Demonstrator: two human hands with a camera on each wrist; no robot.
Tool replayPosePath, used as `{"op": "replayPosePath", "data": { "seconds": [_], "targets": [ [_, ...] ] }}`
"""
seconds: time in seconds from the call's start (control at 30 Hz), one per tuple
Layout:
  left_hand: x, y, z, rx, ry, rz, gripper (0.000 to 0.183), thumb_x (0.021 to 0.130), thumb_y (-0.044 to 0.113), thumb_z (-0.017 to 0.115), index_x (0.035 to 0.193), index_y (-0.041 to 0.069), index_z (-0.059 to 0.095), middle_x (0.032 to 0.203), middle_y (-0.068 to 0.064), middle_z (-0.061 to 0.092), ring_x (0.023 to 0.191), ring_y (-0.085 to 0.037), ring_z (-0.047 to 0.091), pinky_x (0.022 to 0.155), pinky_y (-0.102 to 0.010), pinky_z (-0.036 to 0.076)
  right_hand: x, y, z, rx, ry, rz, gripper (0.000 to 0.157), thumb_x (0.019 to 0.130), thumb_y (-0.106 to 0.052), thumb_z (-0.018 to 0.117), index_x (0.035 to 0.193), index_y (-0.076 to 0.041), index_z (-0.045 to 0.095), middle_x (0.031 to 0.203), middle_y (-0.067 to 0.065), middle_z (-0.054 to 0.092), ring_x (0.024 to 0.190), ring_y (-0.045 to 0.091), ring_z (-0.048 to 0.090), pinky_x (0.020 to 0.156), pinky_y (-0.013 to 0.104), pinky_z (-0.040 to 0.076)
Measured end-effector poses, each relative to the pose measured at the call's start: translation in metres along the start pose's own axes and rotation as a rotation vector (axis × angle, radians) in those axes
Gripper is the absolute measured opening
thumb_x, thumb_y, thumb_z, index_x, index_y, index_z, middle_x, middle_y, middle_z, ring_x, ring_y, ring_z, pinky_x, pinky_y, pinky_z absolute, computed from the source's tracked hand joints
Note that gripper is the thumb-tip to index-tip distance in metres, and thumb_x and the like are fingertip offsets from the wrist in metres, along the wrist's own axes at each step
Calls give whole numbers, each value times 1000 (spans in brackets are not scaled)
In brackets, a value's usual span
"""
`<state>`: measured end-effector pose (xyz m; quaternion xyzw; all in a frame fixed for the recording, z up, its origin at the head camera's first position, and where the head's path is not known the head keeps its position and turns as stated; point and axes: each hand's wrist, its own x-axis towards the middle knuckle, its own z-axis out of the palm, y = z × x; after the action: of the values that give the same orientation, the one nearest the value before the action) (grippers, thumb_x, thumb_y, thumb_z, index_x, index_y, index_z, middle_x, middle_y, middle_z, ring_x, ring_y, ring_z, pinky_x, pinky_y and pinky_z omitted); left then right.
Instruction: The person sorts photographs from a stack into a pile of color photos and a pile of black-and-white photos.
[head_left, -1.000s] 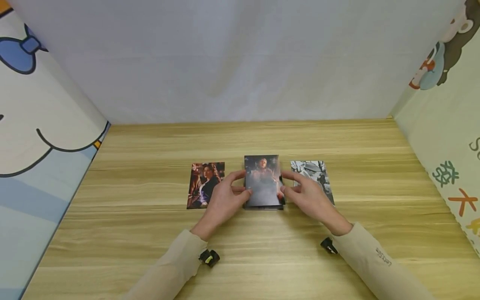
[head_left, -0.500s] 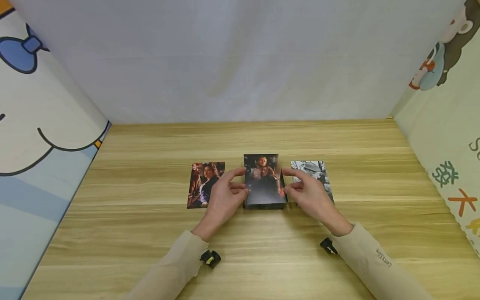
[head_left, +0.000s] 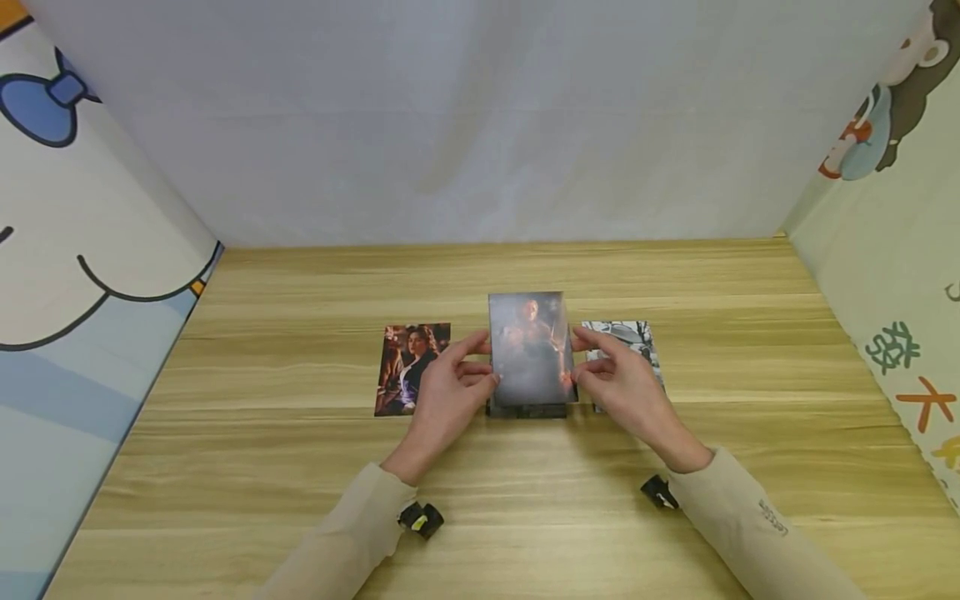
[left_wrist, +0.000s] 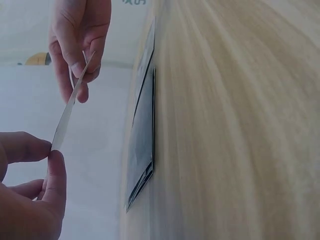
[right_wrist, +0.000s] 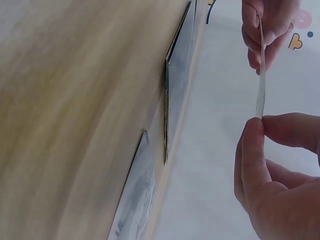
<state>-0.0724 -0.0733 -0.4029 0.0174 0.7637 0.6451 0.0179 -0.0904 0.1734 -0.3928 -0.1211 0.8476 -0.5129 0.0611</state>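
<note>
Between both hands a dark photo card (head_left: 530, 350) is held up by its two side edges, raised off the table. My left hand (head_left: 455, 387) pinches its left edge between thumb and fingers, and my right hand (head_left: 618, 383) pinches the right edge the same way. In the left wrist view the card (left_wrist: 65, 120) shows nearly edge-on and slightly bowed. Beneath it lies a small stack of cards (head_left: 528, 411), mostly hidden from the head view; the right wrist view shows the stack (right_wrist: 180, 75) flat on the wood.
A colour photo card (head_left: 408, 367) of a person with long wavy hair lies by the left hand. On the right, a black-and-white card (head_left: 630, 333) is partly covered by the right hand. The wooden table (head_left: 300, 500) meets a pale back wall (head_left: 480, 125).
Both hands have lifted the dark photo card higher above the stack, and it looks larger and further up in the head view. The two side cards have stayed in place.
</note>
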Motion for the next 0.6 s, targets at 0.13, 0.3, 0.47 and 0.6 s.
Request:
{"op": "replayPosePath", "data": {
  "seconds": [0.13, 0.3, 0.47, 0.6],
  "targets": [
    [0, 2, -1, 7, -2, 15, 61, 90, -5, 69, 148, 7, 57, 128, -13, 64, 106, -26, 70, 81, -27, 60, -1, -2, -1, -2, -1, 1, 57, 96, 2, 62, 152, 0, 49, 131, 17, 63, 108, 32, 70, 76, 24, 57],
    [0, 2, -2, 0, -3, 27, 60, 90, -6, 69, 147, 7, 58, 126, -13, 64, 106, -27, 70, 81, -27, 61, -2, -3, -1, 11, 0, 0, 56, 97, 2, 61, 152, -2, 50, 129, 18, 62, 109, 33, 69, 82, 26, 58],
    [0, 3, -4, -1, 14, 22, 59, 89, -5, 70, 145, 9, 61, 122, -11, 65, 104, -24, 70, 83, -29, 61, -2, -6, -1, 33, -7, -8, 56, 97, 3, 61, 151, -1, 51, 126, 18, 62, 108, 33, 69, 83, 25, 58],
    [-1, 5, -6, -4, 27, 10, 58, 89, -4, 71, 144, 11, 62, 120, -9, 65, 103, -23, 70, 84, -31, 61, -3, -8, -1, 49, -16, -6, 56, 98, 2, 62, 152, -4, 51, 126, 17, 61, 108, 31, 69, 80, 24, 58]
  ]
}}
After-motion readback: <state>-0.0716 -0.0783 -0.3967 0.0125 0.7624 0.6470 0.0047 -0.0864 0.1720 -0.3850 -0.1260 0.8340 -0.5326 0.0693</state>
